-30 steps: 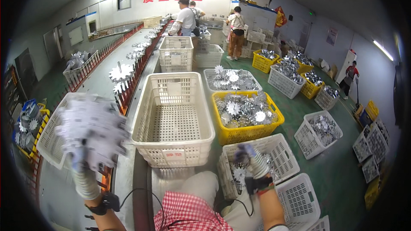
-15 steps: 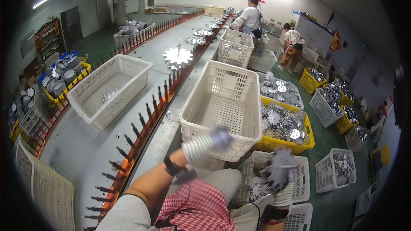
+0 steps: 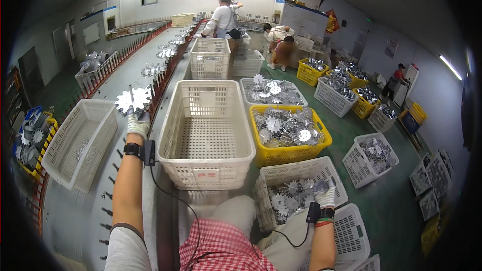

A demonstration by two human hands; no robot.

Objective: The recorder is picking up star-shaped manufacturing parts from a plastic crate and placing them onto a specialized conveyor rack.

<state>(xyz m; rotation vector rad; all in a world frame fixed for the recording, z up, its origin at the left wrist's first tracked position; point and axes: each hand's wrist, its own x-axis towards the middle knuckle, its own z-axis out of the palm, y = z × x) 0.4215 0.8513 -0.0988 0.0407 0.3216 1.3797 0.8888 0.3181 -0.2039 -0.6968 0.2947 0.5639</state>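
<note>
My gloved left hand (image 3: 138,123) reaches over the conveyor line, its fingers closed at the near edge of a silver toothed plate (image 3: 133,99). A thin rod stands up through the plate's middle. My gloved right hand (image 3: 324,195) is low over the near white basket (image 3: 296,166), at the right side of a heap of toothed metal pieces (image 3: 288,200). Its fingertips are blurred against the metal, so whether they grip a piece is unclear. A large white crate (image 3: 206,170) with a bare bottom stands between my hands.
Dark upright pins line the conveyor (image 3: 90,216), with more toothed plates (image 3: 153,69) farther along. A white crate (image 3: 75,170) with small pieces sits on its left. A yellow crate (image 3: 291,158) of metal pieces stands right of the large crate. Two people work farther off, one at the conveyor (image 3: 226,20).
My view has swung right. My left hand has gone from the large crate's front out to the toothed plate. My right hand, earlier with a cluster of metal pieces, is now at the near basket's heap.
</note>
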